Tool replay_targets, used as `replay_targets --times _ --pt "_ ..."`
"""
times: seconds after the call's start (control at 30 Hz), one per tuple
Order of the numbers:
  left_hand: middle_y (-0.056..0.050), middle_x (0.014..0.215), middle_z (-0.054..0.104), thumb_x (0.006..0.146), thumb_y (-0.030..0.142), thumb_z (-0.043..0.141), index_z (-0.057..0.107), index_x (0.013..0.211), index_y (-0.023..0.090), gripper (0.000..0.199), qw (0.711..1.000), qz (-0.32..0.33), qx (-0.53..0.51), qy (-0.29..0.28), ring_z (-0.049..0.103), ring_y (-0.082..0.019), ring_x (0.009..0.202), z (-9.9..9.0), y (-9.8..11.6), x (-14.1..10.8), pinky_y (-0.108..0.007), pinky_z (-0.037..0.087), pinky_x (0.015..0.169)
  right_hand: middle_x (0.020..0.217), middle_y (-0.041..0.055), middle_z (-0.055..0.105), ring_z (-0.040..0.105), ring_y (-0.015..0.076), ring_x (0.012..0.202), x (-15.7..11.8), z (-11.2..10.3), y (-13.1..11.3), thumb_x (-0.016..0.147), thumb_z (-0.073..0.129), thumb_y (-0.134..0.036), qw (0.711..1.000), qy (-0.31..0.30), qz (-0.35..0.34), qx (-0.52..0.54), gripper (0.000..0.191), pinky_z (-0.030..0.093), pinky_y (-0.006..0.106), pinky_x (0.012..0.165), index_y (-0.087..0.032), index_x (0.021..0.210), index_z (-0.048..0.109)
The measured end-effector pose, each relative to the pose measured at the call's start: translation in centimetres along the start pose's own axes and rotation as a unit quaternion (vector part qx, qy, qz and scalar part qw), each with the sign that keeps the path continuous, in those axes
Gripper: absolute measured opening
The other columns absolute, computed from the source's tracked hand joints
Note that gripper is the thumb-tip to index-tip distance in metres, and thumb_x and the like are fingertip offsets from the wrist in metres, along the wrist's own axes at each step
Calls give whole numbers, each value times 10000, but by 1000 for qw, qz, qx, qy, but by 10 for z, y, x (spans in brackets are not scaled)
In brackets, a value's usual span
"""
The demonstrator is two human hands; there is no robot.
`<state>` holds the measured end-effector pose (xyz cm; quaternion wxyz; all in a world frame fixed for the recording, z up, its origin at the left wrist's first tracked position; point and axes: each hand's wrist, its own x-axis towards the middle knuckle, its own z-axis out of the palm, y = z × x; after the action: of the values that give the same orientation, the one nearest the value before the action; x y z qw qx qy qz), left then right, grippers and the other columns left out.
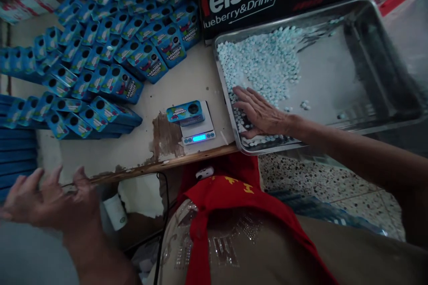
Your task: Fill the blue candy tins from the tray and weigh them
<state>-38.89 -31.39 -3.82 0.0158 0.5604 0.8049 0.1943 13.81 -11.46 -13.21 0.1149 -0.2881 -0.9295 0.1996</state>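
My right hand (261, 111) lies with its fingers spread over the small pale blue candies (261, 62) near the close left corner of a metal tray (334, 80). Some candies show around its fingers. My left hand (53, 198) is at the table's front edge on the left, its fingers apart and nothing seen in them. Between the hands, one blue candy box (185, 112) with a round dark hole rests on a small digital scale (199, 136) whose display glows blue.
Many blue boxes (117, 82) stand and lean in rows across the table's left and back. Behind the tray is a black carton (247, 0). A red apron (227, 187) hangs at the wooden table edge (174, 159). A white roll (115, 211) sits below it.
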Motion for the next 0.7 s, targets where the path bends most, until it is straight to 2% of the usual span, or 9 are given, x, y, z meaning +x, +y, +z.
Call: replay_targets --times 0.07,0.1,0.2,0.27,0.37,0.5,0.57,0.63,0.7 --pt "-65 1476 735 702 414 812 758 1211 498 518 989 -20 41 138 494 -601 1587 7 5 -1 -903 13 1369 1885 320 220 156 466 1793 5 1 0 1033 594 -798 1000 16 22 -7 969 158 743 1428 -93 1680 436" --pt "-65 1535 709 748 447 817 760 1230 488 487 986 -21 51 157 509 -589 1584 10 7 -2 -887 47 1377 1872 343 231 163 471 1788 8 0 1 1062 598 -713 999 20 34 -11 910 153 744 1424 -66 1678 422" --pt "-117 1644 624 916 543 736 730 1351 439 447 995 -6 46 89 436 -587 1643 19 12 -4 -911 13 1339 1821 359 340 276 517 1722 24 -4 0 1064 652 -457 996 14 84 -24 749 241 752 1364 -47 1655 441" --pt "-175 1577 654 967 610 687 745 1315 357 434 992 1 44 119 482 -578 1612 26 13 -3 -919 32 1318 1743 345 468 409 533 1612 37 -8 -1 1040 658 -345 991 -7 112 -67 598 343 718 1285 -69 1559 550" --pt "-190 1439 723 976 651 698 774 1202 303 421 984 28 37 171 578 -539 1534 38 12 -1 -889 81 1333 1477 320 676 594 471 1348 56 -15 -4 1030 565 -253 975 -68 119 -175 348 485 552 1039 -99 1318 685" --pt "-177 1347 756 955 556 772 788 1181 247 384 968 86 11 235 659 -439 1424 53 21 -4 -792 183 1377 1279 232 757 664 336 1009 66 -29 -8 1092 465 -306 953 -126 167 -218 316 282 367 679 -157 1241 701" --pt "-161 1316 773 932 493 811 796 1191 227 371 965 101 -8 241 675 -395 1384 60 36 -7 -717 333 1349 1120 184 768 607 264 838 64 -37 -8 1087 512 -341 947 -82 259 -172 248 209 358 667 -182 1130 697" --pt "-138 1308 790 950 439 822 793 1238 230 357 968 117 -45 215 693 -359 1357 68 57 -7 -627 472 1281 886 113 696 507 205 719 60 -45 -7 1033 597 -340 934 26 355 -35 161 222 353 665 -210 946 637" --pt "-123 1322 795 982 413 826 765 1330 235 396 967 138 -108 184 715 -332 1331 78 81 -4 -562 546 1228 753 46 572 430 168 653 55 -53 -7 985 636 -351 880 148 412 187 213 233 346 640 -243 828 540"
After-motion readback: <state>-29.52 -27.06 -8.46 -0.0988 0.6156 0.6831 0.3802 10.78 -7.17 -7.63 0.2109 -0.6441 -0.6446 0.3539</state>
